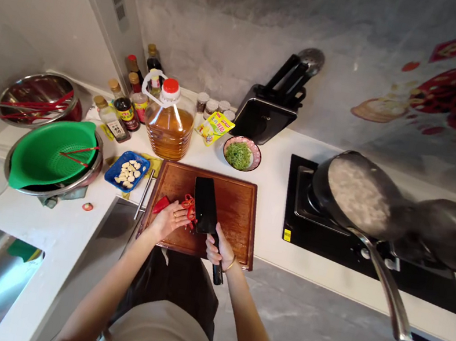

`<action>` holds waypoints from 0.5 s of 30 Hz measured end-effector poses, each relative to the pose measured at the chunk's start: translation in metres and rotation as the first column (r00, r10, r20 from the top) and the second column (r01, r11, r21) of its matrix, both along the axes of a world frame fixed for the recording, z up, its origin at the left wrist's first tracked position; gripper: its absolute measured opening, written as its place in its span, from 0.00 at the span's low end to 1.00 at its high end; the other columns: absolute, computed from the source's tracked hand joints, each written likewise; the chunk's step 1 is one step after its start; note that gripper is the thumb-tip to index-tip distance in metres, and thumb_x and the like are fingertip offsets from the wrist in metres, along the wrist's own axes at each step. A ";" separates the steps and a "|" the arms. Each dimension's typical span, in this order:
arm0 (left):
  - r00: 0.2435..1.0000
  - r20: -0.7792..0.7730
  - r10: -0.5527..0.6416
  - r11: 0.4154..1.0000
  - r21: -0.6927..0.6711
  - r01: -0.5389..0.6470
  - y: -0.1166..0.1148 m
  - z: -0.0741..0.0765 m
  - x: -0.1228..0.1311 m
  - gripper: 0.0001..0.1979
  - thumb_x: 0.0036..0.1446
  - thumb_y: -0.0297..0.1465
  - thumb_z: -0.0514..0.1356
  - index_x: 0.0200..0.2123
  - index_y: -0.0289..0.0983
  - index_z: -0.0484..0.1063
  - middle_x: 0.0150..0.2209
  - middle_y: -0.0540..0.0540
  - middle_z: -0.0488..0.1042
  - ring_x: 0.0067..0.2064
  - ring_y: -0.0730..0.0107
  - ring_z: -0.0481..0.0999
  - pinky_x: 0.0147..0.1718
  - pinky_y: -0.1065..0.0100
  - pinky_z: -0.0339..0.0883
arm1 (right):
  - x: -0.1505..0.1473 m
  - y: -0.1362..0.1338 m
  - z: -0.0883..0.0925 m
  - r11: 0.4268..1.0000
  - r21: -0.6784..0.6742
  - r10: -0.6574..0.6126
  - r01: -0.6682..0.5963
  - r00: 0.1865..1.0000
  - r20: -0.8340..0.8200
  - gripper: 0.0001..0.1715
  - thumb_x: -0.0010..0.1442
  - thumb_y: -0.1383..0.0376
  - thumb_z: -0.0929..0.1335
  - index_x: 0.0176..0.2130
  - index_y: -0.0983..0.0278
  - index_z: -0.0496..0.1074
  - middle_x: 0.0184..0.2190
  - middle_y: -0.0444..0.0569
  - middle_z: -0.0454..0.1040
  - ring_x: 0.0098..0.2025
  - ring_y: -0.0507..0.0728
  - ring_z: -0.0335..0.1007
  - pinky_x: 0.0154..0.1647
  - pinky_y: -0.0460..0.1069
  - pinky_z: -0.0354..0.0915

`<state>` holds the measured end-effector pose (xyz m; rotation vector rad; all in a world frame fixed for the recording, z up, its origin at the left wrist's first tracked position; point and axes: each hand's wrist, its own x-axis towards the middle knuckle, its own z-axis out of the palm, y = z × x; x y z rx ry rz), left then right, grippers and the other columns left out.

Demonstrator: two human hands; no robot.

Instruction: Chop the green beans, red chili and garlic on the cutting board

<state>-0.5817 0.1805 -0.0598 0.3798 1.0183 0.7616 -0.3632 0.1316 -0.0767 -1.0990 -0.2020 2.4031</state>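
My right hand (220,247) is wrapped round the handle of a black cleaver (205,204), whose broad blade lies over the wooden cutting board (236,213). Sliced red pepper (189,208) is gathered against the left side of the blade. Beside those slices, my left hand (170,220) rests with its fingers stretched out toward them, holding nothing that I can see. A larger piece of red pepper (161,204) lies just behind the left hand, partly hidden by it.
Left of the board are a blue tray (138,183) of peeled garlic cloves and a green colander (21,163). Behind stand an oil jug (168,133), a bowl (256,161) with chopped greens and a knife block (263,118). At right, a filled wok (325,192) sits on the stove (318,233).
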 end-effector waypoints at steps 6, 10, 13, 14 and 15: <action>0.942 -0.336 0.002 0.990 0.137 0.046 -0.009 -0.026 0.011 0.12 0.56 0.34 0.58 0.40 0.33 0.73 0.41 0.39 0.76 0.40 0.65 0.77 0.44 0.60 0.71 | 0.012 -0.003 0.005 0.999 0.027 0.038 -0.046 0.973 0.228 0.33 0.57 0.36 0.53 0.22 0.61 0.54 0.10 0.33 0.49 0.08 0.44 0.36 0.06 0.40 0.41; 0.645 -0.762 0.054 0.867 0.357 0.349 -0.014 -0.033 0.009 0.12 0.56 0.29 0.55 0.43 0.36 0.73 0.42 0.40 0.76 0.45 0.62 0.75 0.49 0.57 0.67 | 0.015 -0.003 0.008 0.968 0.178 0.021 -0.178 0.761 0.648 0.35 0.56 0.35 0.52 0.19 0.60 0.55 0.08 0.35 0.51 0.08 0.46 0.44 0.08 0.43 0.45; 0.345 -0.915 0.208 0.720 0.382 0.579 -0.017 -0.027 0.001 0.23 0.54 0.33 0.59 0.54 0.36 0.66 0.55 0.36 0.68 0.57 0.54 0.65 0.56 0.51 0.57 | 0.021 0.003 0.011 0.853 0.255 -0.047 -0.455 0.418 0.907 0.38 0.58 0.37 0.50 0.15 0.60 0.57 0.09 0.42 0.57 0.12 0.50 0.57 0.15 0.45 0.52; 0.263 -0.935 0.239 0.677 0.354 0.645 -0.018 -0.025 -0.001 0.30 0.52 0.36 0.61 0.58 0.35 0.61 0.59 0.34 0.62 0.61 0.50 0.59 0.58 0.47 0.52 | 0.022 0.005 0.013 0.803 0.250 -0.080 -0.541 0.319 0.945 0.38 0.59 0.39 0.49 0.15 0.60 0.58 0.10 0.45 0.61 0.15 0.51 0.62 0.19 0.46 0.55; 0.191 -0.949 0.252 0.638 0.311 0.704 -0.018 -0.022 -0.004 0.38 0.48 0.40 0.64 0.61 0.35 0.56 0.63 0.32 0.55 0.64 0.46 0.52 0.59 0.44 0.47 | 0.023 0.008 0.014 0.759 0.232 -0.104 -0.608 0.239 0.965 0.39 0.60 0.40 0.49 0.15 0.60 0.59 0.12 0.47 0.64 0.18 0.53 0.65 0.22 0.46 0.57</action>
